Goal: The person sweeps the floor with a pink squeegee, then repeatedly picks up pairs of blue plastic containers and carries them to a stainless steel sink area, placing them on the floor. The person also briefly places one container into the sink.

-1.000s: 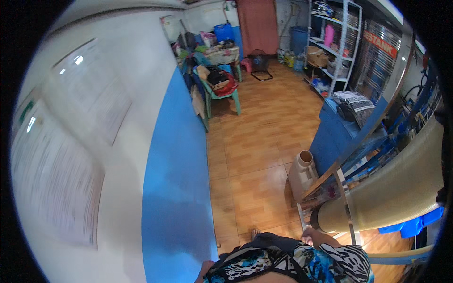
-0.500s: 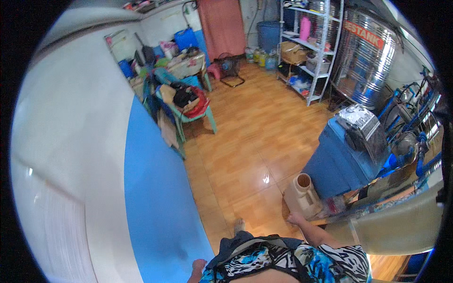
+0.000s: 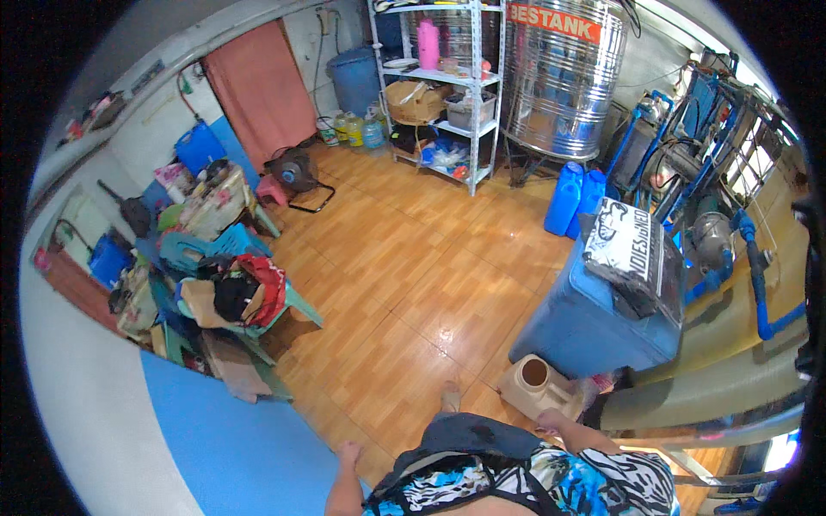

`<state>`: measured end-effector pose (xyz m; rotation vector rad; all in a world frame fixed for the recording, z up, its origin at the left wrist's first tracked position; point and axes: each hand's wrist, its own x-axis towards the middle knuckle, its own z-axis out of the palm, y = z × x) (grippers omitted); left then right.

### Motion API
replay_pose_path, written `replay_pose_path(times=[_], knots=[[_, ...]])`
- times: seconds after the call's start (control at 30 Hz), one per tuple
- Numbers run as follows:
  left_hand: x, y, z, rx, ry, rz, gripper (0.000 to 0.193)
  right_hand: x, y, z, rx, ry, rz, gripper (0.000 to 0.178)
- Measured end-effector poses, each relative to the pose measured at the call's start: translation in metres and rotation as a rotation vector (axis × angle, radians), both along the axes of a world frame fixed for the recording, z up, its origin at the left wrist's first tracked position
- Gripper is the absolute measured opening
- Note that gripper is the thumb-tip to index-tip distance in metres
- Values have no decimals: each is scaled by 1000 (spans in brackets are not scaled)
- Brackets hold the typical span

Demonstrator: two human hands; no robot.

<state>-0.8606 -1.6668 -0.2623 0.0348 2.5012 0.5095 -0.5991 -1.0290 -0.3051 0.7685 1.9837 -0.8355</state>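
Observation:
My left hand [image 3: 348,453] hangs low beside the blue-and-white wall, its fingers loosely curled with nothing seen in them. On the other side my right hand [image 3: 552,422] is held low, overlapping the near edge of a beige plastic jug [image 3: 520,394]. That jug has a wide round mouth without a lid and a moulded handle. It stands on the floor against a large blue bin [image 3: 575,322]. Whether my right fingers touch the jug cannot be made out. A black-and-white printed plastic package [image 3: 632,249] lies on the bin.
A green plastic chair [image 3: 297,305] piled with clothes and a cluttered table [image 3: 219,206] stand left. A floor fan [image 3: 292,172] is farther back. White shelving [image 3: 475,95], a steel tank [image 3: 564,82], blue jerrycans [image 3: 564,199] and blue pipes [image 3: 761,292] line the right side.
My view has turned to the right and moved forward, bringing the blue jerrycans into sight. My left hand has risen forward; my right hand has dropped back slightly. The jug remains beside the bin.

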Motion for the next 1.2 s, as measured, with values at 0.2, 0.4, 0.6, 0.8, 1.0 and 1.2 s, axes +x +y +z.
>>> replay_pose_path(times=[0.2,0.4,0.6,0.8,1.0,1.2], knots=[[-128,99,79,344,-255,267,30,-164,16,8,49,25,-19,25],[-244,104,84,189,-445,-106,31,-372,44,109,165,451,-27,35],[-378,113,32,-184,-395,-298,28,-476,83,113,81,445,-57,33],[-595,248,-17,-241,-257,-603,26,-468,170,61,400,182,487,19],[-757,530,-35,95,-152,-312,28,-479,237,74,475,147,-91,25],[-789,764,-26,385,-154,-611,37,-481,295,51,192,195,-683,34]])
